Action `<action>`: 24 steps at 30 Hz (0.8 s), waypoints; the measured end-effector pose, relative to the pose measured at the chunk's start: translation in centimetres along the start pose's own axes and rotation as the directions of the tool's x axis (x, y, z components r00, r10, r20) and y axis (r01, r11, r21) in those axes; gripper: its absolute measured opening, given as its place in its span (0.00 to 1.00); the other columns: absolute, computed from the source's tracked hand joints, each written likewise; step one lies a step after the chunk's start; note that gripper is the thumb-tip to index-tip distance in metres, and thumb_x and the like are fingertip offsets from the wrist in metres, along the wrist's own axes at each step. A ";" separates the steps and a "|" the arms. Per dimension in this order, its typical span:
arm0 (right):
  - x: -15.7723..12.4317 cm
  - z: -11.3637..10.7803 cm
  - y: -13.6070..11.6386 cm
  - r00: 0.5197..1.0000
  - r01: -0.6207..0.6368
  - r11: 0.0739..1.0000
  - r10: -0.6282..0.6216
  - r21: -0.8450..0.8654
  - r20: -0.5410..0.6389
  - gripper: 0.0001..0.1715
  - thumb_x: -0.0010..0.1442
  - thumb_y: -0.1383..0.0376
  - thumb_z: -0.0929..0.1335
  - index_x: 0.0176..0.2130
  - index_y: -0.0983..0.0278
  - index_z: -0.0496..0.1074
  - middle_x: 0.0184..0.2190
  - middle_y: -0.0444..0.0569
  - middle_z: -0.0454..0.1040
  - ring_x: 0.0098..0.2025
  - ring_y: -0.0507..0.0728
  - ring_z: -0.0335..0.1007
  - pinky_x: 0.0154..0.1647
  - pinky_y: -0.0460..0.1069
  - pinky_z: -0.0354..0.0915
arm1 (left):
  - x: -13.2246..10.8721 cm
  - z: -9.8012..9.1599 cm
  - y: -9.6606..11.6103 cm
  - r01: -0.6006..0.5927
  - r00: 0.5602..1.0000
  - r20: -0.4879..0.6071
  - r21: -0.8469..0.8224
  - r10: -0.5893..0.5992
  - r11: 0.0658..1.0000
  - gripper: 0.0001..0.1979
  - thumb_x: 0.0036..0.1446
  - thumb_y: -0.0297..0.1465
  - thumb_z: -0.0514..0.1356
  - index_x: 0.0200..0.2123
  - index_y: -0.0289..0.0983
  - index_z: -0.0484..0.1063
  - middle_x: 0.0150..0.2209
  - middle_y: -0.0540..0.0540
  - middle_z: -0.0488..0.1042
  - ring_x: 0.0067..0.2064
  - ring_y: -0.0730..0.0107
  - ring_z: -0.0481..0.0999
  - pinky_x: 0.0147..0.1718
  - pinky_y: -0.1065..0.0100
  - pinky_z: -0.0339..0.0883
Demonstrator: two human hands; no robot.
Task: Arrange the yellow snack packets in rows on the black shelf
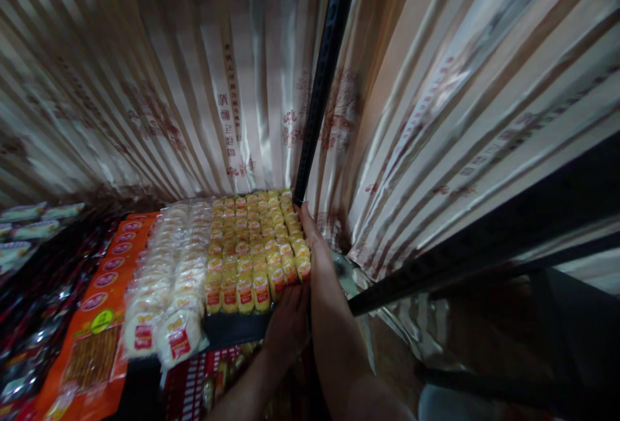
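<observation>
Rows of small yellow-wrapped snack packs (pixel 252 240) with red labels stand tightly packed on a dark shelf (pixel 237 327). My right hand (pixel 312 227) reaches along their right side, fingers stretched out towards the back corner by the black post. At the front right corner of the rows is my left hand (pixel 288 318), its fingers extended up against the lowest packs. Neither hand is wrapped round a pack. Dim light and blur hide the exact fingertip contact. Left of the yellow packs lie two rows of white round cakes (pixel 181 337) in clear wrappers.
Orange snack bags (pixel 97 318) and dark shiny packets (pixel 33 318) fill the shelf's left. A black slotted post (pixel 324 79) rises at the back corner, before printed curtains (pixel 256 85). A black rail (pixel 465 240) crosses at right. Below shows a red basket (pixel 186 385) with packets.
</observation>
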State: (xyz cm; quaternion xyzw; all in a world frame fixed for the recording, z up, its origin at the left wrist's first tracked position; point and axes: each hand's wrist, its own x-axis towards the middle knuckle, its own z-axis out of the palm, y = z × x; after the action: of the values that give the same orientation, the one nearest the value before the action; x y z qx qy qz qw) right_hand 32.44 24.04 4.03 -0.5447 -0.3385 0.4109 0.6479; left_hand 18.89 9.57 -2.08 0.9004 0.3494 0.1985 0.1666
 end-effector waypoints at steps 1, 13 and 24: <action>0.0 0.1 -0.3 0.998 -0.059 0.998 0.058 0.030 0.031 0.40 0.59 0.41 0.52 0.49 0.65 0.72 0.43 0.52 0.76 0.53 0.60 0.67 0.54 0.55 0.63 | 0.0 0.0 0.0 -0.007 1.000 -0.002 -0.004 0.007 1.000 0.28 0.56 0.24 0.49 0.61 0.34 0.53 0.53 0.37 0.66 0.54 0.56 0.64 0.55 0.54 0.59; 1.7 1.3 -0.5 0.981 -0.141 0.989 0.133 0.048 0.142 0.42 0.60 0.40 0.48 0.52 0.61 0.68 0.46 0.49 0.75 0.55 0.57 0.65 0.57 0.54 0.60 | 0.2 -0.1 0.2 -0.046 0.997 -0.058 -0.036 0.044 0.998 0.20 0.60 0.28 0.49 0.55 0.35 0.63 0.46 0.38 0.68 0.48 0.58 0.66 0.50 0.56 0.63; 2.2 1.5 -0.3 0.961 -0.239 0.935 0.190 0.261 0.199 0.36 0.62 0.43 0.50 0.53 0.59 0.66 0.43 0.47 0.76 0.50 0.56 0.70 0.52 0.52 0.65 | 0.3 -0.1 0.1 -0.048 0.995 -0.090 -0.103 0.039 0.993 0.19 0.60 0.29 0.49 0.55 0.36 0.63 0.45 0.38 0.67 0.48 0.58 0.66 0.48 0.56 0.65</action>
State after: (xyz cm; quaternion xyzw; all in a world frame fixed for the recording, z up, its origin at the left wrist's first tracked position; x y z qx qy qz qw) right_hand 32.06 26.63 4.59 -0.4432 -0.2691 0.5687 0.6386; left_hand 19.09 9.68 -1.83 0.8883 0.3256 0.2594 0.1940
